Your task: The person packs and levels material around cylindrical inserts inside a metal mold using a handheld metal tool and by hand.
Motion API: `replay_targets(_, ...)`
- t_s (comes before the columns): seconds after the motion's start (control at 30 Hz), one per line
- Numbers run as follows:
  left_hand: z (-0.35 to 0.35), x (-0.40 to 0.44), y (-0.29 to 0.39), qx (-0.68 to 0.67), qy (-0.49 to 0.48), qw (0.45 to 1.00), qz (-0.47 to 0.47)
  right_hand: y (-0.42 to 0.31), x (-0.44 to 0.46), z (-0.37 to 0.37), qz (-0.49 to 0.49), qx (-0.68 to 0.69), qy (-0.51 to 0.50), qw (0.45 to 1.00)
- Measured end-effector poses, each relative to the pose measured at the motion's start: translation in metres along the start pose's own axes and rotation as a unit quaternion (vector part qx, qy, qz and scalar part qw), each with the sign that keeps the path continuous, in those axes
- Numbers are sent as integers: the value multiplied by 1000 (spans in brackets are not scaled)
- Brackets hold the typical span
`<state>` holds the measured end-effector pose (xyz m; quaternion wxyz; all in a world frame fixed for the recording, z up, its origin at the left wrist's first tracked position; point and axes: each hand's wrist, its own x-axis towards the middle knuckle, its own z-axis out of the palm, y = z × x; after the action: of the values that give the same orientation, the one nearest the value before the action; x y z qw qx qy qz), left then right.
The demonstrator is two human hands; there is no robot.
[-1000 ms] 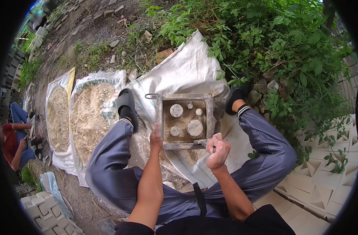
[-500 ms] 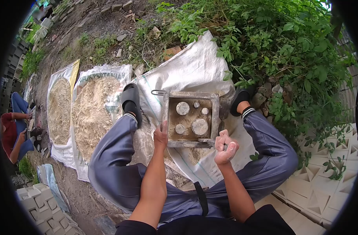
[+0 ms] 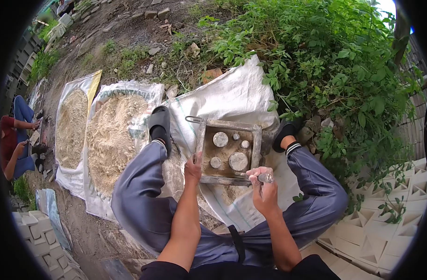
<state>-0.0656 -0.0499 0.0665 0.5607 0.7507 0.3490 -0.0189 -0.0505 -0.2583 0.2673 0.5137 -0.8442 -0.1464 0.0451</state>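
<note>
A square box-like mould [image 3: 257, 145], its walls smeared grey, lies on a white woven sack between my feet. Inside it several round pale discs of different sizes, among them a large disc [image 3: 238, 161] and a smaller disc [image 3: 220, 139], stand in sandy powder. My left hand [image 3: 192, 169] is closed on the mould's left wall. At the near right corner my right hand [image 3: 265, 193] is wrapped round a small trowel [image 3: 266, 178], its handle end pointing up towards me. Most of the trowel's blade is hidden by my fingers.
The white sack [image 3: 241, 93] spreads beneath the mould. To the left, a sack [image 3: 118, 130] and a narrower sack [image 3: 71, 126] carry pale powder. Another person [image 3: 20, 135] sits at far left. Patterned blocks [image 3: 381, 233] stand at right, below leafy plants [image 3: 325, 60].
My right hand has turned at the wrist, so the trowel's handle end now tips up towards me. My left hand keeps its hold on the mould. The whole view has shifted slightly.
</note>
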Motion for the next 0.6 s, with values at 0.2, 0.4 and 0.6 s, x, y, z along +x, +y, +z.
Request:
replay_targets(0.2, 1, 4, -6, 14, -7, 999, -30, 16, 7, 6, -110, 75, -35, 990)
replay_targets(0.4, 9, 3, -13, 33, 42, 998, 34, -11, 18, 9, -48, 93, -38, 994)
replay_targets(0.6, 16, 4, -10, 86, 87, 986, 113, -23, 25, -28, -46, 179, -10, 983)
